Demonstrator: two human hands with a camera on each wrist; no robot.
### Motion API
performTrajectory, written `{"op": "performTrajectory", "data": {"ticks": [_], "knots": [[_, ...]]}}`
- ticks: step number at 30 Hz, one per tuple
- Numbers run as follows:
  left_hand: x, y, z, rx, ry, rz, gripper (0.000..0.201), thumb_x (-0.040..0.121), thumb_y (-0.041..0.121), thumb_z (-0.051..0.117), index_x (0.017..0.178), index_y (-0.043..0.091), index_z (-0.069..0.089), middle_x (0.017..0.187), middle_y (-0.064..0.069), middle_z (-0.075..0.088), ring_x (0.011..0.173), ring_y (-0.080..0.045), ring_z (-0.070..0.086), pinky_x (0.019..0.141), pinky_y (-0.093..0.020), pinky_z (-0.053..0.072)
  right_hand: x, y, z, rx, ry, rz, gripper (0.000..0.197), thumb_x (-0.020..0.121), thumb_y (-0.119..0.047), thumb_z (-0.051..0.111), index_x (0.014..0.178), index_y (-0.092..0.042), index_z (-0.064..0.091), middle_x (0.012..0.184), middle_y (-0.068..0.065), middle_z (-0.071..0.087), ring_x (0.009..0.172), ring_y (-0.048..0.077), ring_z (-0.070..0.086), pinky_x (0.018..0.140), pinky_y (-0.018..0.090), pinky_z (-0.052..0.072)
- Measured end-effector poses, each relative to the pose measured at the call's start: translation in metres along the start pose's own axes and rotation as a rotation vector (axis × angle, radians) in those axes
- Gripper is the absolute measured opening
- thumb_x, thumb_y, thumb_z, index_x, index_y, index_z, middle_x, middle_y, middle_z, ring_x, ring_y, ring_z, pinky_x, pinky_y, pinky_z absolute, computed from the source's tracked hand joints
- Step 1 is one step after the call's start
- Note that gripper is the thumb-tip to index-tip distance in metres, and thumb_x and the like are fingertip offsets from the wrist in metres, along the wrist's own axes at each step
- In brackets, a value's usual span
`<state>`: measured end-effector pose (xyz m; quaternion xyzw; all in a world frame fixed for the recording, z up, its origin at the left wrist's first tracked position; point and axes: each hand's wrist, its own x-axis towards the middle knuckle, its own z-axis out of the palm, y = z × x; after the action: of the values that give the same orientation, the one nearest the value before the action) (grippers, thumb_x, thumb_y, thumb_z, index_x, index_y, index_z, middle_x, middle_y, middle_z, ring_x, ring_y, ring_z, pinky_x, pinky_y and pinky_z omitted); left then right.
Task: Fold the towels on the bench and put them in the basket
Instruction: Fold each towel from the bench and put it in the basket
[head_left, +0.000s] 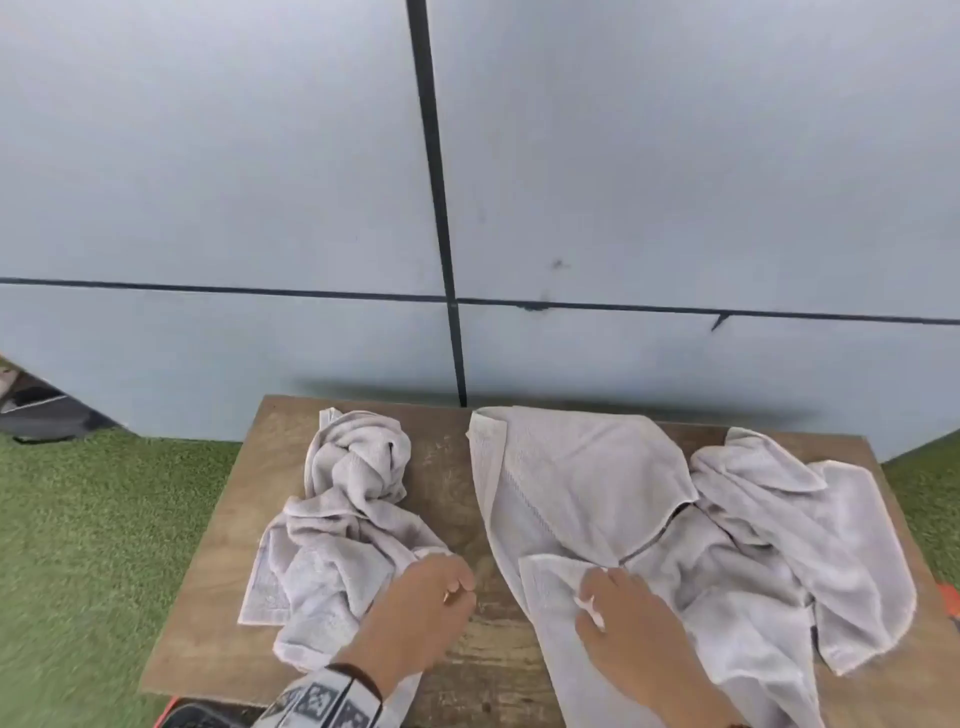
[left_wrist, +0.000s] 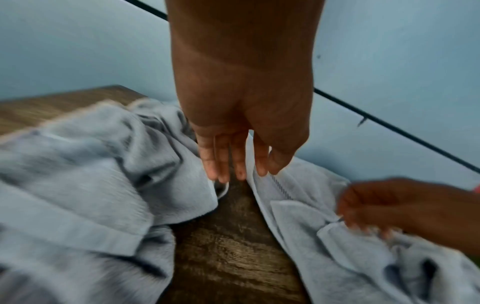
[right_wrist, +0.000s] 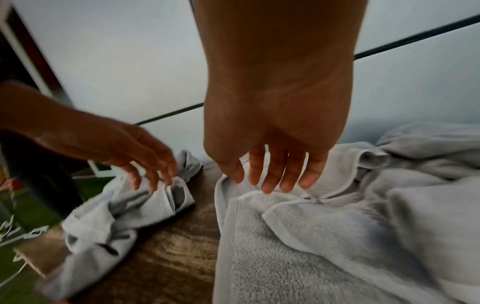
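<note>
Towels (head_left: 597, 499) (third only overhead) (head_left: 810, 525)

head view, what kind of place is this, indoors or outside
Hard to be sure: it looks like a staged spot, perhaps a patio or studio corner. A worn wooden bench stands on green artificial turf against a pale panelled wall with dark seams. No sky or ceiling shows.

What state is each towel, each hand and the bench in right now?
left towel: crumpled and unfolded on the bench.
middle towel: partly spread, its near corner turned over.
right towel: rumpled and unfolded, overlapping the middle towel.
left hand: fingers straight, at the left towel's edge, gripping nothing.
right hand: fingers extended, on the middle towel's turned corner.
bench: wooden, bare strip between towels.
</note>
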<state>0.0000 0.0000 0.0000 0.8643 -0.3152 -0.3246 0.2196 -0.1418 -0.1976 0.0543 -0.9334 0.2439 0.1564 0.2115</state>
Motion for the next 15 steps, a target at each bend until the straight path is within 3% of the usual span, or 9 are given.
{"op": "performTrajectory", "data": {"ticks": [2,6,8,11,15], "knots": [[0.026,-0.009,0.02,0.107,0.062,0.018,0.016,0.097,0.035,0.048,0.112,0.037,0.054,0.107,0.012,0.052,0.089,-0.008,0.055,0.079,-0.029,0.051,0.038,0.02,0.068,-0.129,0.162,-0.025,0.025,0.083,-0.041,0.038,0.096,-0.028,0.054,0.092,-0.008,0.055,0.087,0.019,0.056,0.071,0.031,0.048],[0.073,-0.027,0.054,0.337,0.155,0.152,0.05,0.094,0.023,0.053,0.136,0.042,0.035,0.116,0.004,0.035,0.105,-0.017,0.044,0.08,-0.031,0.049,0.083,0.017,0.116,-0.232,0.253,-0.184,0.018,0.079,-0.04,0.049,0.088,-0.026,0.056,0.083,-0.005,0.055,0.077,0.021,0.053,0.066,0.034,0.049],[0.085,-0.033,0.061,0.418,0.189,0.155,0.048,0.093,0.025,0.053,0.134,0.043,0.035,0.117,0.002,0.034,0.107,-0.019,0.043,0.078,-0.033,0.05,0.091,0.016,0.129,-0.271,0.314,-0.206,0.014,0.08,-0.038,0.048,0.085,-0.026,0.054,0.081,-0.004,0.053,0.076,0.021,0.052,0.066,0.034,0.048],[0.093,-0.032,0.063,0.434,0.295,0.201,0.019,0.096,0.028,0.049,0.114,0.032,0.05,0.113,0.001,0.035,0.109,-0.021,0.044,0.074,-0.036,0.05,0.092,0.014,0.138,-0.248,0.326,-0.202,0.019,0.084,-0.037,0.037,0.084,-0.024,0.051,0.086,-0.002,0.054,0.081,0.023,0.054,0.069,0.036,0.048],[0.08,-0.026,0.056,0.32,0.416,0.211,0.011,0.096,0.025,0.043,0.102,0.024,0.052,0.111,0.001,0.038,0.108,-0.024,0.045,0.076,-0.043,0.051,0.071,0.017,0.128,-0.229,0.324,-0.187,0.019,0.099,-0.036,0.036,0.106,-0.023,0.049,0.109,-0.003,0.053,0.103,0.023,0.05,0.086,0.035,0.042]]}}
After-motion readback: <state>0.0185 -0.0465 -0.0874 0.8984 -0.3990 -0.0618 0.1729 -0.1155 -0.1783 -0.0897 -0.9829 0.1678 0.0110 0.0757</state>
